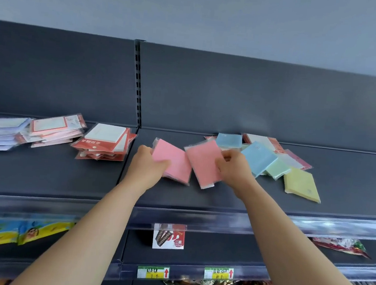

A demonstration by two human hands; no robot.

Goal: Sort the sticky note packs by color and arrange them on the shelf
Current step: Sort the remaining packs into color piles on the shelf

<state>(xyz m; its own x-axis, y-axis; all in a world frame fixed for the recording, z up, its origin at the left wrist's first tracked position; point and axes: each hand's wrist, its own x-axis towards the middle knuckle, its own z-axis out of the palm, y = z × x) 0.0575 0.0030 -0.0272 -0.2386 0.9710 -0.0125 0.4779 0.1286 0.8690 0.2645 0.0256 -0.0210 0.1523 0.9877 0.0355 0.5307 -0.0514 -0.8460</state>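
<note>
Both forearms [96,221] reach over the front edge of the shelf [41,174]. At mid-shelf the left hand [148,165] curls round one pink pack [178,164]. Just right of it, the right hand [233,171] pinches a second pink pack [200,164] beside the blue pack [257,160].

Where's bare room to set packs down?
Bare shelf: between the red stack and the left hand gripping the left pink pack, the front strip along the shelf edge, and right of the yellow pack. Crowded: the mixed pile beyond the right pink pack.

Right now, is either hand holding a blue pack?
No: the left hand holds the left pink pack, the right hand the right pink pack.
</note>
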